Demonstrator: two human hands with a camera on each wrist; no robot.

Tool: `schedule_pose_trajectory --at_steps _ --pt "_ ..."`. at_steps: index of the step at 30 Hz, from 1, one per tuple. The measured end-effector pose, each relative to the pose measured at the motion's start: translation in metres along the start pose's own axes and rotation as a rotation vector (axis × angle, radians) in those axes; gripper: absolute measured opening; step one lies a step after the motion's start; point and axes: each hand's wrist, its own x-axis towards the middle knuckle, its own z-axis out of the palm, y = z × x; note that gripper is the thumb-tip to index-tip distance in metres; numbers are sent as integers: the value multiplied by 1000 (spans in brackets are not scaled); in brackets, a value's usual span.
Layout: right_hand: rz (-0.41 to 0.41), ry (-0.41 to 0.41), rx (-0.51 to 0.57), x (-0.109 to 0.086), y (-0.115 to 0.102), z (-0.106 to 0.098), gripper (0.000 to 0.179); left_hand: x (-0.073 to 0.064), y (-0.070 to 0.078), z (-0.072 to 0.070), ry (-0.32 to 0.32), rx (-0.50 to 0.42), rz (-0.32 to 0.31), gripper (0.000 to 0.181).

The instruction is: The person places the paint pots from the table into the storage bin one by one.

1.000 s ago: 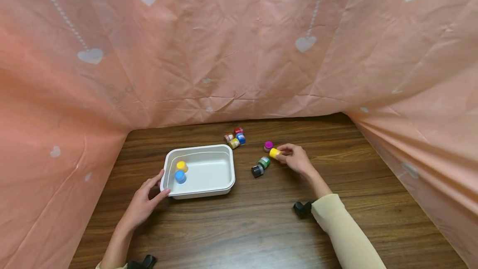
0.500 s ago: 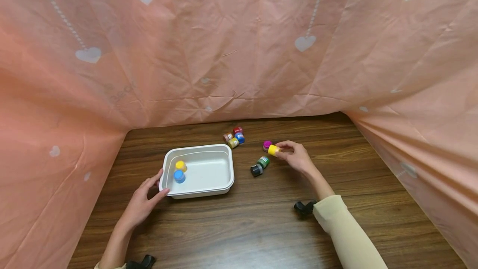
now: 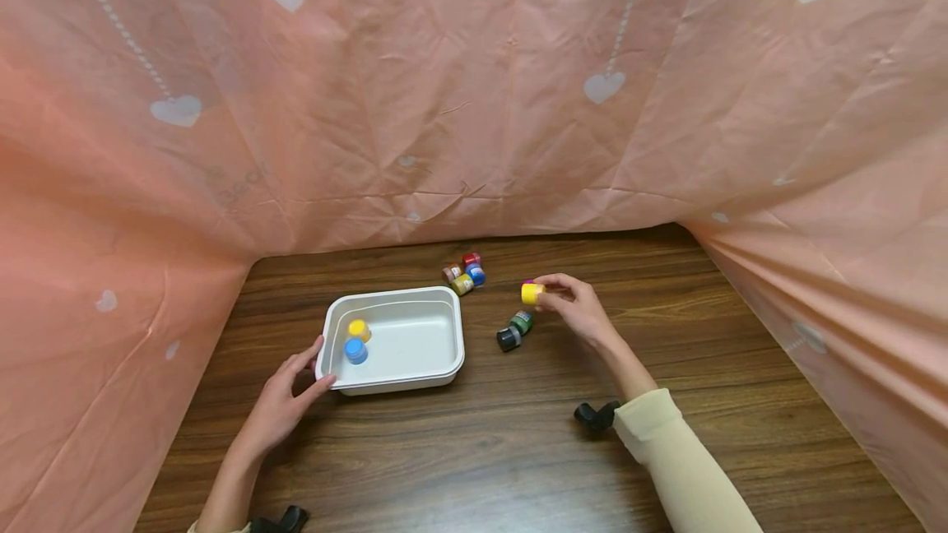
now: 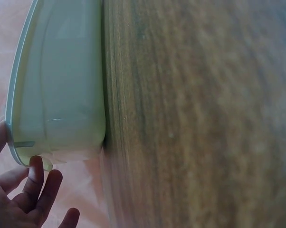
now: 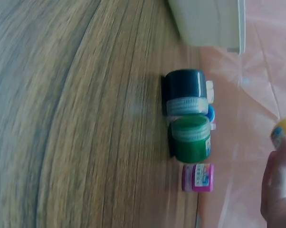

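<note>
In the head view my left hand (image 3: 277,410) holds the left end of a white plastic tray (image 3: 415,344), thumb at the front corner and fingers at the side. The left wrist view shows its fingertips at the rim of the tray (image 4: 69,90). Inside the tray stand a yellow paint pot (image 3: 359,329) and a light blue paint pot (image 3: 356,350). My right hand (image 3: 583,312) pinches another yellow paint pot (image 3: 532,294) above the table, lid pointing left. Behind it, a magenta paint pot (image 3: 528,281) is mostly hidden; the right wrist view shows that magenta pot (image 5: 198,177) standing whole.
A green paint pot (image 3: 521,322) and a black paint pot (image 3: 508,339) lie end to end right of the tray. Behind the tray, red (image 3: 471,259), blue (image 3: 476,274), brown (image 3: 452,272) and dark yellow pots (image 3: 462,284) cluster. A pink curtain (image 3: 474,105) surrounds the wooden table (image 3: 474,451).
My right hand has carried the yellow paint pot a little left and up, in front of the magenta one. The left hand and the tray stay in place.
</note>
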Motion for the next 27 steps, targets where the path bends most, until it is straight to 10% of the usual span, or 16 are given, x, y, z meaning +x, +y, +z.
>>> schedule_pose_trajectory --at_steps 10,27 --pt "-70 -68 313 4 -1 9 41 1 -1 0 0 3 2 75" --pt "-96 -111 149 8 -23 42 42 1 0 -1 -11 -8 -10 74"
